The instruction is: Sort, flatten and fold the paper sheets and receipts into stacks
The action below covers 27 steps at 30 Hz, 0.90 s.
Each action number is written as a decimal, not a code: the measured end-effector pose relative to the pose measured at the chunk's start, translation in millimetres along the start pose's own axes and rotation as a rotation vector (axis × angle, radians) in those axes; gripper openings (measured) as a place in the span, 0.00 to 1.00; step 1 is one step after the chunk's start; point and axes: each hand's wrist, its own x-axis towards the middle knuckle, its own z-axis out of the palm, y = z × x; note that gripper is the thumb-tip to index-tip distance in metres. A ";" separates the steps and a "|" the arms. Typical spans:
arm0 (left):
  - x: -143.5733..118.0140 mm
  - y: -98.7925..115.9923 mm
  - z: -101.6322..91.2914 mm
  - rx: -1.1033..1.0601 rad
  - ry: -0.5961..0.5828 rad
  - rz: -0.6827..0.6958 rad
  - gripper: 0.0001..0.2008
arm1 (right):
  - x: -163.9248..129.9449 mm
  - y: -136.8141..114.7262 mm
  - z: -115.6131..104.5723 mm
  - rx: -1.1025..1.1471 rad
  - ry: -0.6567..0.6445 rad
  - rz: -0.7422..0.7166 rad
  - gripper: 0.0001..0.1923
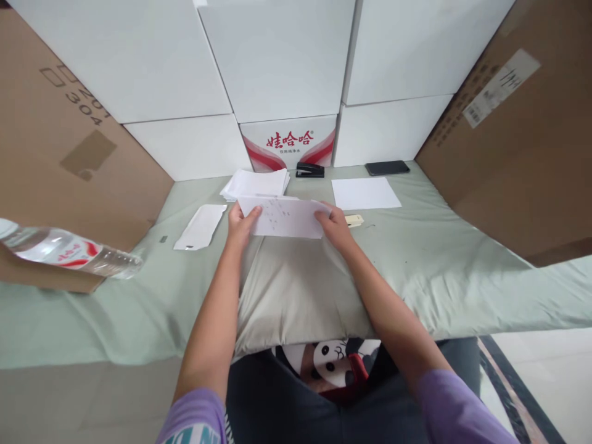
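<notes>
Both my hands hold up a white sheet of paper (291, 223) with faint handwriting on its left part. My left hand (241, 223) pinches its left end, thumb on top. At the right end my right hand (333, 225) grips it the same way. Just behind lies a stack of white paper (256, 183), its front edge partly covered by the held sheet. A black stapler (310, 170) rests beyond it. Beside my right hand is a small cream-coloured item (354, 220), partly hidden. A single white sheet (366, 193) lies farther right.
A white packet (201, 227) lies on the green cloth (416, 271) at left. A phone (387, 168) sits at the back right. White boxes (287, 61) wall the back; cardboard boxes (522, 154) flank both sides. A water bottle (74, 250) is at far left.
</notes>
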 end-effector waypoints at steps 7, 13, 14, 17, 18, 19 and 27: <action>-3.9 4.6 3.0 -0.004 -0.050 0.021 0.29 | -11.6 3.7 -16.4 -0.026 -0.082 -0.003 0.16; -7.4 -4.2 3.8 -0.018 -0.073 -0.051 0.29 | -20.5 31.0 -5.2 -0.028 -0.073 0.052 0.15; -7.9 -4.5 4.6 -0.027 -0.074 -0.049 0.28 | -21.3 32.3 -3.4 -0.024 -0.049 0.064 0.15; -9.0 -3.4 7.6 -0.046 -0.078 -0.043 0.28 | -22.5 33.0 -0.4 0.010 0.028 0.091 0.13; -9.3 -2.6 8.6 -0.048 -0.080 -0.042 0.28 | -22.4 33.0 0.1 0.021 0.048 0.097 0.12; -9.7 -1.8 9.6 -0.049 -0.084 -0.039 0.29 | -22.3 33.3 0.4 0.028 0.066 0.104 0.12; -11.8 -4.3 13.9 -0.047 -0.095 -0.044 0.26 | -21.0 38.5 -0.1 0.012 0.095 0.115 0.09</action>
